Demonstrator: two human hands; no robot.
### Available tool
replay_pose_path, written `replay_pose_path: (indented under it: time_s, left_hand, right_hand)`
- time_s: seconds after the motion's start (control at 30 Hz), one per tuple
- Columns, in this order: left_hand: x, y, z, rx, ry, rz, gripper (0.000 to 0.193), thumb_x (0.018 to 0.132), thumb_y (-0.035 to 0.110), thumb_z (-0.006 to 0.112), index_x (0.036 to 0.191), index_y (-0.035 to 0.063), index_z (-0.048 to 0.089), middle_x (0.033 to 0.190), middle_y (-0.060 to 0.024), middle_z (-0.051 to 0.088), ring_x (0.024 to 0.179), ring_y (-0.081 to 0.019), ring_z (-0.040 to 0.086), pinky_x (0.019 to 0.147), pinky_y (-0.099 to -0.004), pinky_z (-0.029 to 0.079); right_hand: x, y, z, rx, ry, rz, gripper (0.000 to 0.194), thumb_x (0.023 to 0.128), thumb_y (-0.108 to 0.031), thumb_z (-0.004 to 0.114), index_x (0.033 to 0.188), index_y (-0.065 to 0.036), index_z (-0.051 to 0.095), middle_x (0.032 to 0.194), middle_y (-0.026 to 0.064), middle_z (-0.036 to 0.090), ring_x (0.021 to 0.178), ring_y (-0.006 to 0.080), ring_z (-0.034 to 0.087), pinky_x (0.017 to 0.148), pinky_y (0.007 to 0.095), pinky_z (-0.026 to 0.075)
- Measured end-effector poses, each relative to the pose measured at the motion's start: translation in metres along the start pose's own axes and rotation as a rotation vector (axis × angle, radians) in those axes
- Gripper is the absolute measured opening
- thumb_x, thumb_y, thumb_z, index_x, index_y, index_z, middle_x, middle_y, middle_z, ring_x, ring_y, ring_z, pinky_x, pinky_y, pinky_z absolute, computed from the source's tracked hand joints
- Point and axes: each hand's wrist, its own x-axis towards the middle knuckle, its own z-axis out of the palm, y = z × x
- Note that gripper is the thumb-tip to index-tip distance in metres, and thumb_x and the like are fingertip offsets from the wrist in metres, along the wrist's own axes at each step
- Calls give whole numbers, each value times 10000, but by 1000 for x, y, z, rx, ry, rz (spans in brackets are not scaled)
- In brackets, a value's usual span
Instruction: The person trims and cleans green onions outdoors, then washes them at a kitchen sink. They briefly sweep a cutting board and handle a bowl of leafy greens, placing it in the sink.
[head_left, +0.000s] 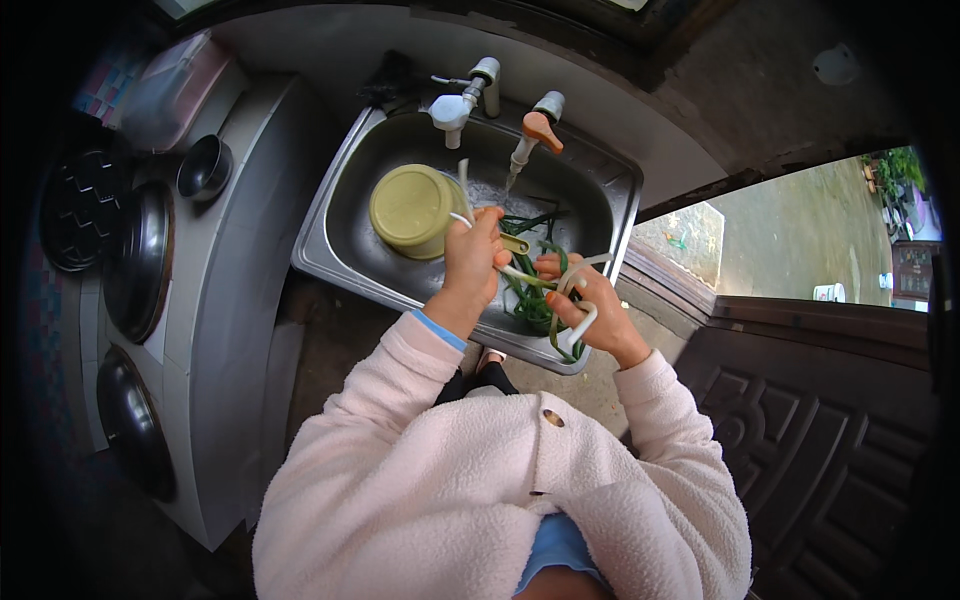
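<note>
Over the steel sink (352, 274), my left hand (471, 259) grips white-stemmed green stalks that look like scallions (514, 274). White ends stick out above and beside the fist. My right hand (596, 304), to the right over the sink's near rim, is closed around more stalks, with a white stem (583, 324) curving over its fingers. Long green leaves (536, 311) hang below both hands into the basin. An upturned yellow-green plastic container (409, 206) rests on the sink floor, left of my left hand. Between my hands shows a yellow-green handle with a hole (516, 244).
Water runs from the orange-handled tap (540, 131); a white tap (450, 112) stands beside it. On the tiled counter to the left are dark pan lids (139, 262), a small dark pot (205, 168) and a pinkish plastic box (176, 90). A dark panelled door (810, 450) stands at the right.
</note>
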Motion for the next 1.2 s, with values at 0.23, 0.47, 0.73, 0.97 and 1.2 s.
replay_pose_path:
  time_s: [0.23,0.47,0.73,0.97,1.2]
  left_hand:
    - [28,6,-32,-54,-294,-331,435,1031,300,364,1179,-84,503,1127,-261,620,927,-293,654,816,-370,538]
    - [30,33,-40,-165,-480,-152,374,1027,282,393,1235,-5,515,984,-123,656,898,-216,642,814,-345,535]
    - [18,60,-27,-261,-383,93,289,1021,260,403,1122,28,543,854,-54,606,834,-227,624,821,-424,514]
    - [16,79,-40,-335,-306,216,228,1016,232,432,1033,37,550,806,-44,532,754,-174,534,740,-333,478]
    - [19,91,-64,-214,-94,352,192,1013,227,461,965,51,522,715,-5,422,558,-83,359,490,-229,299]
  right_hand:
    - [6,-14,11,-233,-94,-194,217,662,-39,635,878,-16,647,1215,229,542,1087,387,550,881,407,486]
    - [11,-12,24,-107,-190,-150,91,681,-26,624,758,-29,575,959,163,563,907,349,582,764,384,480]
    - [15,14,28,103,-108,-45,124,762,-104,593,790,-15,511,840,124,561,863,318,596,781,384,458]
    - [13,21,31,133,-24,160,160,807,-144,643,789,-13,554,763,91,561,717,212,578,652,340,452]
    - [28,16,35,449,341,343,207,953,-144,532,1026,21,633,970,83,660,823,117,618,629,254,511]
